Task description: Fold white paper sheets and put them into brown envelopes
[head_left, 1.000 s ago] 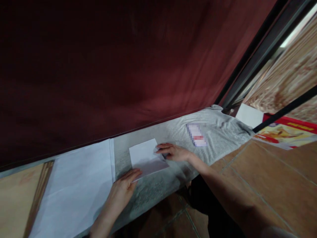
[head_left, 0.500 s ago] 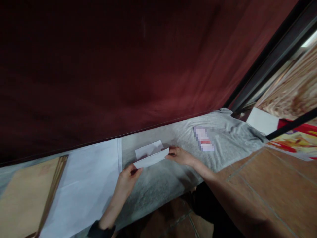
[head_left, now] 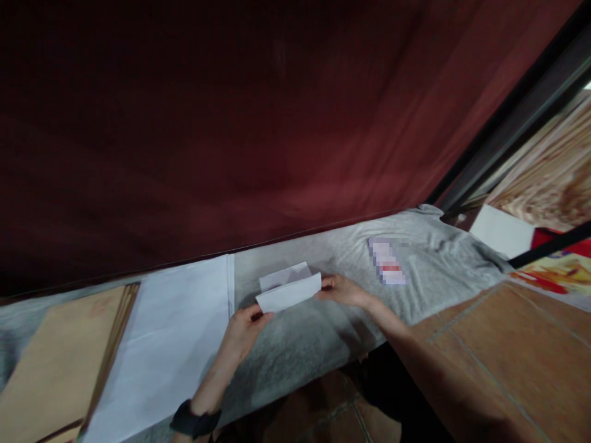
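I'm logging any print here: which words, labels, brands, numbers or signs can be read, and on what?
None can be read.
Brown paper stack: faint reddish marks, too blurred.
Pixelated item on the grey cloth: unreadable.
Red-and-yellow printed panel: no legible lettering.
Folded white paper: no writing visible.

The near part of the white paper has risen

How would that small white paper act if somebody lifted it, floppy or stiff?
The small white paper probably bends easily: its near part is bent up between the left hand and the right hand. It is likely light, since it looks thin and is pinched at the ends. It seems unlikely to roll, having broad, flat sides.
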`<action>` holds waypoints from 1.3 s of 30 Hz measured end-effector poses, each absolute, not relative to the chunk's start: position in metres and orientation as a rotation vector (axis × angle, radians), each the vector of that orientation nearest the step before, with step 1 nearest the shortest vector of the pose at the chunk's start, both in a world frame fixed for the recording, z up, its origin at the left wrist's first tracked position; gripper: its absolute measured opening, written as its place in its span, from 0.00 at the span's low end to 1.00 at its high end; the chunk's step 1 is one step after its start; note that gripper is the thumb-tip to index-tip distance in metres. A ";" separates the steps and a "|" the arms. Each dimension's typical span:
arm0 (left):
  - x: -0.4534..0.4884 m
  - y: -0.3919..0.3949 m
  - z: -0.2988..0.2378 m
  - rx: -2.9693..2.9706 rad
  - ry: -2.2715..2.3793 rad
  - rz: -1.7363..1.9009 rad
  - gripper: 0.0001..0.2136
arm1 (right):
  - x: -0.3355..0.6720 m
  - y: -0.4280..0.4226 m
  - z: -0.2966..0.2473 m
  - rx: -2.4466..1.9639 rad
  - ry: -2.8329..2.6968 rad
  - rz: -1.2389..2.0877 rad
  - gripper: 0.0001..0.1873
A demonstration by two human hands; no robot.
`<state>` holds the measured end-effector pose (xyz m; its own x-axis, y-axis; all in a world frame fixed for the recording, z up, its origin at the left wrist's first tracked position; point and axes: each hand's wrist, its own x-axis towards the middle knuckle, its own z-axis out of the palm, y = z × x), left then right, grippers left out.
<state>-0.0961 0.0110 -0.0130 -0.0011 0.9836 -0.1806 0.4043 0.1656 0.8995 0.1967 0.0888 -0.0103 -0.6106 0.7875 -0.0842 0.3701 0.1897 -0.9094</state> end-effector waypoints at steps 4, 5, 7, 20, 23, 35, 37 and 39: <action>-0.104 0.008 -0.015 1.569 1.467 0.719 0.10 | 0.203 0.090 0.003 -0.872 -2.253 1.452 0.11; -0.106 0.007 -0.015 1.626 1.443 0.707 0.10 | 0.203 0.090 0.005 -0.856 -2.307 1.413 0.11; -0.109 0.005 -0.015 1.735 1.404 0.679 0.13 | 0.203 0.089 0.005 -0.875 -2.402 1.318 0.15; -0.105 0.006 -0.021 1.924 1.462 0.751 0.20 | 0.182 0.082 -0.011 -1.099 -2.271 0.848 0.22; -0.086 0.011 -0.031 2.041 1.656 0.905 0.20 | 0.147 0.063 -0.025 -1.090 -2.355 0.561 0.27; -0.047 0.008 -0.048 2.227 2.103 0.656 0.30 | 0.120 0.045 -0.049 -1.265 -2.415 0.071 0.28; -0.048 0.006 -0.046 2.215 2.098 0.668 0.31 | 0.129 0.051 -0.046 -1.338 -2.420 0.102 0.29; -0.049 0.005 -0.044 2.206 2.096 0.680 0.32 | 0.137 0.056 -0.043 -1.406 -2.418 0.121 0.30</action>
<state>-0.0490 0.0049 -0.0445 0.0012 0.9561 0.2929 0.9460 -0.0961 0.3097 0.1375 0.0556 -0.0427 -0.4524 0.8567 0.2477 0.8276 0.5068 -0.2412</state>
